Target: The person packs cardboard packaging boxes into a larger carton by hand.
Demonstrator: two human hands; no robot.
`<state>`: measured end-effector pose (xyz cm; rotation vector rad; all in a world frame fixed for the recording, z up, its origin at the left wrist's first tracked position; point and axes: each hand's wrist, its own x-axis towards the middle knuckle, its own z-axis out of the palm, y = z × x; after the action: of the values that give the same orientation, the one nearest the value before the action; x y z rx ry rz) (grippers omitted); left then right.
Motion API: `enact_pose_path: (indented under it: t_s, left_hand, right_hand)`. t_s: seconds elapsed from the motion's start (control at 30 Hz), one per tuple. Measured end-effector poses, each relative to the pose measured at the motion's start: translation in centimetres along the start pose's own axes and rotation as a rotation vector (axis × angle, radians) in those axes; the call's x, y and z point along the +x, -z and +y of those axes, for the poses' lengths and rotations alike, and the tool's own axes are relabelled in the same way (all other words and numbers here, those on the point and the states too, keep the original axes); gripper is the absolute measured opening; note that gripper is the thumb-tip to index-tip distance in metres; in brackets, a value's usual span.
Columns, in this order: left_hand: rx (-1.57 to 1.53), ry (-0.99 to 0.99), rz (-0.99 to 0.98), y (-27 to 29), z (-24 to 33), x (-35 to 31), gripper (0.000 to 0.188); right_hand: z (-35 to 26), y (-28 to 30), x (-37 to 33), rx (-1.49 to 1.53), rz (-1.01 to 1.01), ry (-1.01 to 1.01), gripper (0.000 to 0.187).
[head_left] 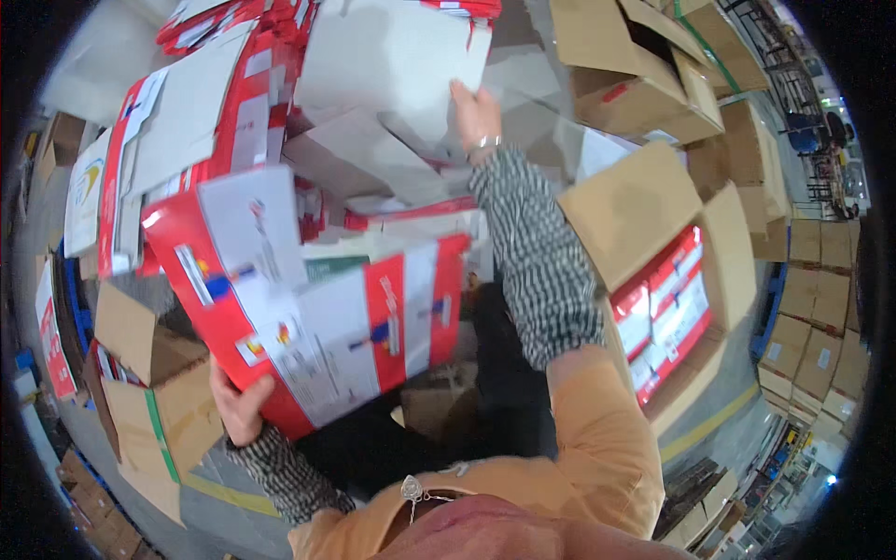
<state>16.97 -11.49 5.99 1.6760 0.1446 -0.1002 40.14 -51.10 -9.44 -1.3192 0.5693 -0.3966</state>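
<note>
My left hand (pixel 241 406) grips the lower corner of a red and white printed carton (pixel 308 308), held tilted in front of me. My right hand (pixel 474 114) reaches up and forward, fingers on the edge of a flat white carton sheet (pixel 392 56) lying on top of a heap of flattened red and white cartons (pixel 233 103). My checked sleeve and orange vest show along the right arm.
An open brown cardboard box (pixel 653 215) at right holds red and white packs (pixel 667 313). More brown boxes (pixel 644 75) stand behind it and stacked at far right (pixel 821 336). Another open brown box (pixel 154 392) sits at lower left. A yellow floor line (pixel 709 420) runs on grey floor.
</note>
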Motion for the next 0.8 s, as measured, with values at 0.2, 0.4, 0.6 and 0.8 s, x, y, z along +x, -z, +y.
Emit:
enact_pose_path:
  t_s: [0.2,0.4,0.6,0.8]
  left_hand:
    - [-0.136,-0.1,0.139,-2.3,1.0,-1.9,0.071]
    - [-0.091,-0.007,0.289,2.2,-2.0,-4.0,0.071]
    - [0.204,0.186,0.375,2.2,-2.8,-3.1,0.074]
    - [0.127,0.28,0.302,4.5,-4.0,-3.0,0.078]
  right_hand:
    - [1.4,6.7,3.0,-0.772,-0.265,0.396,0.038]
    - [4.6,5.9,3.0,-0.573,-0.019,-0.131,0.056]
    - [10.7,5.6,1.6,-0.233,0.12,0.106,0.057]
    - [11.6,3.5,-0.5,-0.731,0.161,0.032,0.056]
